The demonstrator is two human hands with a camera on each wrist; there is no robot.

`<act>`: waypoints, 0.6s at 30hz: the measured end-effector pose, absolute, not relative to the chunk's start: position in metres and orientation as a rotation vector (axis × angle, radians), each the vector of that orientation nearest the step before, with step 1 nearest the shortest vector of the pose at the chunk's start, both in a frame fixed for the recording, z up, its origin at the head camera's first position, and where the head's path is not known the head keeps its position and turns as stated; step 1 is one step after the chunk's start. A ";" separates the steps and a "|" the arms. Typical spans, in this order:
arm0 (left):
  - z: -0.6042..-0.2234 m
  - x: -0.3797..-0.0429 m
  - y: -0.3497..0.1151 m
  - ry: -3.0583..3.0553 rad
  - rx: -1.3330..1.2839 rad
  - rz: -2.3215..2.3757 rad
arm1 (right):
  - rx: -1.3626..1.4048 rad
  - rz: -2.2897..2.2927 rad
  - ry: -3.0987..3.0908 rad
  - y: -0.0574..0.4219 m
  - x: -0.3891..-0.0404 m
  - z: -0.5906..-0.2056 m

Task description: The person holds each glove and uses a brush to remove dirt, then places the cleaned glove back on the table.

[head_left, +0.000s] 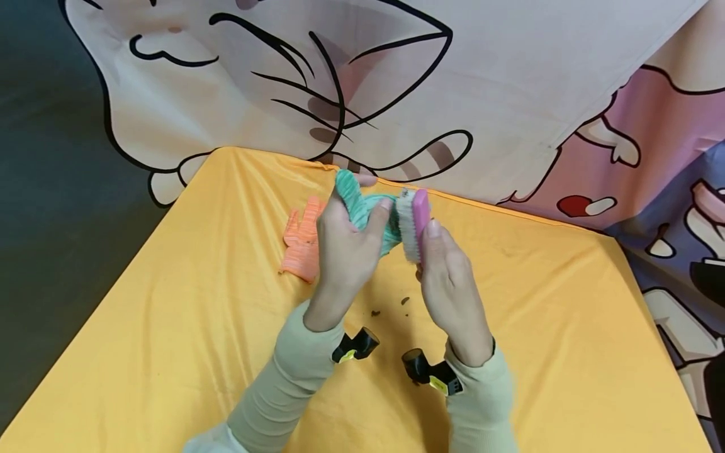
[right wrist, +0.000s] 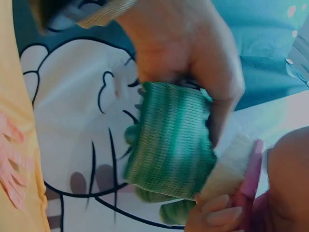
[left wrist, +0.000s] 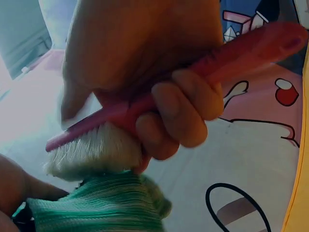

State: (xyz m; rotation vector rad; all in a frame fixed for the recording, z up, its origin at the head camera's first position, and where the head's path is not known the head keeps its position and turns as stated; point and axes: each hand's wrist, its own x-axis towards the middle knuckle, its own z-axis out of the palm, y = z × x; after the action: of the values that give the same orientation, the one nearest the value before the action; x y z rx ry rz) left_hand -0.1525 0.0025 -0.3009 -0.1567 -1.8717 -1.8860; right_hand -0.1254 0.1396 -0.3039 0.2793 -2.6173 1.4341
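Observation:
A green striped knit glove (head_left: 391, 236) is held up above the table by my left hand (head_left: 348, 251), thumb on its near side. In the right wrist view the glove's ribbed cuff (right wrist: 169, 140) faces the camera. My right hand (head_left: 453, 283) grips a pink brush (head_left: 421, 217) with white bristles. In the left wrist view several fingers curl round the pink handle (left wrist: 256, 50), and the bristles (left wrist: 94, 152) are right at the glove's surface. An orange knit glove (head_left: 303, 245) lies on the table just left of my left hand.
A yellow cloth (head_left: 170, 327) covers the table. Small dark crumbs (head_left: 404, 301) lie on it below the hands. Behind the table's far edge hangs a printed cartoon sheet (head_left: 498, 82). Each sleeve carries a small black wrist camera (head_left: 355, 346).

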 end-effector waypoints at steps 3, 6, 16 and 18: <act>-0.303 -0.154 0.003 -1.725 -0.151 -1.931 | 0.253 1.396 -2.635 0.136 -0.125 -0.305; -0.304 -0.156 0.000 -1.562 -0.127 -1.988 | 0.320 1.286 -2.690 0.138 -0.126 -0.306; -0.311 -0.161 0.002 -1.376 -0.093 -2.064 | 0.477 1.123 -2.911 0.172 -0.128 -0.297; -0.310 -0.163 -0.002 -1.388 -0.077 -2.011 | 0.448 1.125 -2.911 0.179 -0.127 -0.295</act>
State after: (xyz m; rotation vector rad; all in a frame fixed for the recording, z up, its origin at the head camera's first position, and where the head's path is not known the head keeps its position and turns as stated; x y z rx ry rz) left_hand -0.1625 -0.0022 -0.3099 -0.0765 -1.3876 -2.0114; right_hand -0.1267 0.1787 -0.2951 0.4483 -2.9105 1.1255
